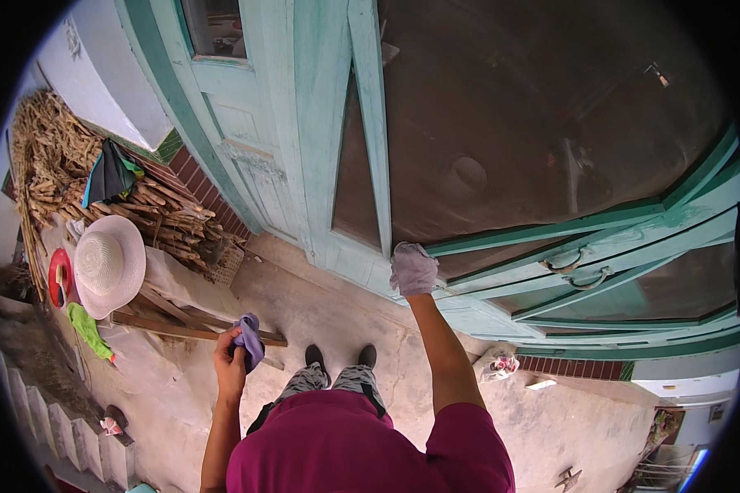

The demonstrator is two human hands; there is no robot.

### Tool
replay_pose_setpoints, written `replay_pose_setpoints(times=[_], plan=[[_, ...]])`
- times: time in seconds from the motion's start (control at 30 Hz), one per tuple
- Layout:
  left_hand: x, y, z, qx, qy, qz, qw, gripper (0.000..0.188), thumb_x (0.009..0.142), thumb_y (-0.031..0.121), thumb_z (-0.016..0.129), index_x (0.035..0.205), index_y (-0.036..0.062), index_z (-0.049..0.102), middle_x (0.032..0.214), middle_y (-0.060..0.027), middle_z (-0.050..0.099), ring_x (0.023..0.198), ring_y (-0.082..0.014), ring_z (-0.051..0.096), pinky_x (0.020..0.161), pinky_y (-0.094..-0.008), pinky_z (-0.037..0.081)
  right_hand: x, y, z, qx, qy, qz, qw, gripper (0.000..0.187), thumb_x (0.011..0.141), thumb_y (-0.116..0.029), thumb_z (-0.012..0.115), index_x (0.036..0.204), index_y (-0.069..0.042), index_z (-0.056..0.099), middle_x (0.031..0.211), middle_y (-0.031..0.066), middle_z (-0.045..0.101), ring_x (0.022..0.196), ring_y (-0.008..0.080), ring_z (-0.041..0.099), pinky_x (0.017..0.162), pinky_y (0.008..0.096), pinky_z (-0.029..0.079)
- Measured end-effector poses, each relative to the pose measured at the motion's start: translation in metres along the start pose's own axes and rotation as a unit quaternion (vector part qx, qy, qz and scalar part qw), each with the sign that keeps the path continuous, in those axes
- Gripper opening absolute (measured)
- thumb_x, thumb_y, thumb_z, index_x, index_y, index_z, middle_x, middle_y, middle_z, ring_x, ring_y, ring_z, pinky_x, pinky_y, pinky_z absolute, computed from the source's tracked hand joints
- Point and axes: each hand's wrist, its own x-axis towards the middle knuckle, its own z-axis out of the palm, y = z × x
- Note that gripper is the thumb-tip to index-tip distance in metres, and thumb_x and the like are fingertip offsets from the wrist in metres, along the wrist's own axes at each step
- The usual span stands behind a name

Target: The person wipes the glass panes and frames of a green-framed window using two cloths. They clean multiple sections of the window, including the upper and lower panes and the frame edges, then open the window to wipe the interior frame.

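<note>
My left hand (229, 363) is closed around a bunched purple cloth (250, 339), held low in front of me beside a wooden bench end. A pale greyish-lavender cloth (414, 268) covers my right hand from the wrist on, so the fingers are hidden. That hand, arm stretched forward, presses the cloth to the lower corner of a turquoise wooden door frame (360, 260). Above it is a large dark glass pane (543, 115) with pale marks and reflections. To the right, two curved metal handles (588, 279) sit on the door leaves.
Stacked sticks (160, 214) lie against the wall at left, with a folded umbrella (109, 174) on top. Near them are a white brimmed hat (100, 264), a red round item (59, 278) and a green cloth (89, 330). Steps (62, 427) descend at lower left. A plastic bag (497, 363) rests by the door.
</note>
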Motion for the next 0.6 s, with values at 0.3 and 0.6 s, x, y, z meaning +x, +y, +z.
replay_pose_setpoints(times=[0.3,0.6], plan=[[-0.016,-0.009,-0.04,-0.029,0.085,-0.061,0.994,0.038,0.095,-0.006,0.053,0.13,-0.0023,0.065,0.121,-0.0088,0.07,0.108,-0.0156,0.065,0.099,-0.0284,0.049,-0.002,-0.057,-0.017,0.352,0.008,0.092,0.932,0.038,0.082,-0.025,0.074,0.116,-0.012,0.067,0.111,0.0148,0.073,0.108,0.0367,0.067,0.092,0.0473,0.054],[0.0,-0.005,-0.029,-0.056,0.061,-0.056,0.995,0.035,0.095,-0.004,0.054,0.127,-0.0005,0.067,0.116,-0.0056,0.069,0.104,-0.0139,0.064,0.092,-0.0269,0.051,0.166,-0.122,-0.308,0.531,0.517,-0.162,0.652,0.051,0.084,0.004,0.079,0.129,-0.001,0.056,0.131,0.0175,0.06,0.124,0.0315,0.061,0.11,0.0437,0.047]])
